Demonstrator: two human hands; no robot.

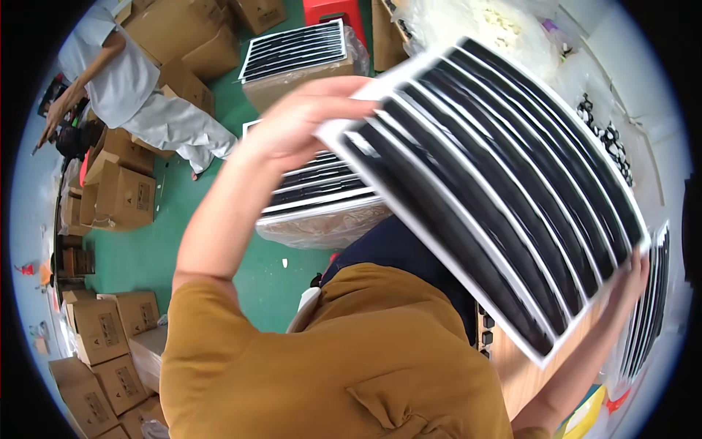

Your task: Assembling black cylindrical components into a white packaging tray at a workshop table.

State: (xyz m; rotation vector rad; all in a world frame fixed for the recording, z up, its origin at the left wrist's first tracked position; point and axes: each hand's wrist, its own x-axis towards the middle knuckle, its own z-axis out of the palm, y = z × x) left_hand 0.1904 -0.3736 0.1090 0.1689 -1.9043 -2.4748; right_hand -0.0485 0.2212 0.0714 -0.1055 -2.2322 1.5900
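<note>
A white rectangular tray or board (486, 194) with several long black strips in parallel rows is held up in front of me, tilted. My left hand (311, 121) grips its upper left corner, thumb and fingers closed over the white edge. At the opposite, lower right edge my right hand (632, 285) is closed on the board, its fingers partly hidden behind it. Below my left hand lies a similar striped board (322, 179) on a plastic-covered box, partly covered by my arm and the held board.
Farther back, another striped board (292, 51) rests on a carton near a red stool (336, 16). More striped boards (647, 307) stand at the right. Cartons (121, 194) line the left side of the green floor (190, 249). Another person (139, 80) stands at the far left.
</note>
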